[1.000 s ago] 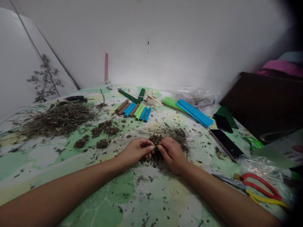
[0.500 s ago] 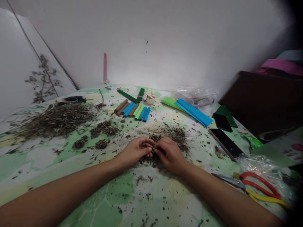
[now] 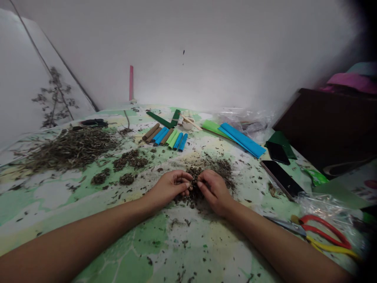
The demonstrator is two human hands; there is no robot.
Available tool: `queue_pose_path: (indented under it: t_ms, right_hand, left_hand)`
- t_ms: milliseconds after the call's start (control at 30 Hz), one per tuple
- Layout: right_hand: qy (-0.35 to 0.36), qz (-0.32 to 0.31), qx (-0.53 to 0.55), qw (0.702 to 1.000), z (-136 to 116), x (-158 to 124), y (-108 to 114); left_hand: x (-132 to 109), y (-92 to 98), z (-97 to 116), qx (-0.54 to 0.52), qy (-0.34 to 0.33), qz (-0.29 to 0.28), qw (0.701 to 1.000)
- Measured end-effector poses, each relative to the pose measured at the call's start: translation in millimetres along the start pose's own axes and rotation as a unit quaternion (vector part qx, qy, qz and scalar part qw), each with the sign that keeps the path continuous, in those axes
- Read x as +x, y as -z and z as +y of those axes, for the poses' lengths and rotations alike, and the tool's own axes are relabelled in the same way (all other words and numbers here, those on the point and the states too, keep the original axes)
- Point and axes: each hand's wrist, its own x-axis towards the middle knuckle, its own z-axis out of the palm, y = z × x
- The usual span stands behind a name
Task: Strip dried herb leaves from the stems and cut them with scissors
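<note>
Over a pile of dark crumbled dried leaves (image 3: 193,200), my two hands work close together with a small gap between them. My left hand (image 3: 172,186) has its thumb against its curled fingers; whatever lies in them is too small to name. My right hand (image 3: 215,190) is closed in a pinch, thumb to forefinger, and its contents are hidden. Fine leaf crumbs (image 3: 222,169) spread just beyond the right hand. Smaller clumps of crumbled leaf (image 3: 129,160) sit to the left of the left hand.
A heap of dried stalks (image 3: 73,149) lies at left. Behind are several brown, blue and green rolls (image 3: 169,137), a small cup (image 3: 187,124) and folded blue paper (image 3: 241,139). Phones (image 3: 281,179) and red-and-yellow-handled scissors (image 3: 321,232) lie at right on the patterned tablecloth (image 3: 129,259).
My right hand has drawn slightly away to the right, so the fingertips that were together now stand apart. My left hand has stayed nearly in place.
</note>
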Motion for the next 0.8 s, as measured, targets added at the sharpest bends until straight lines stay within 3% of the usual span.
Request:
queue_pose_path:
  t_ms: [300,600,800]
  right_hand:
    - [0.048,-0.039,0.004,0.998,-2.2,2.0,-1.7]
    - [-0.005,-0.003,-0.006,1.0,0.2,0.4,-0.7]
    - [0.017,-0.023,0.008,1.0,-0.9,1.0,-0.7]
  left_hand:
    - [0.7,1.9,-2.9,0.012,-0.006,-0.034,0.999]
    - [0.2,-0.1,1.6,0.02,-0.005,-0.025,0.999]
    - [-0.1,-0.3,3.8,0.032,0.0,-0.025,0.999]
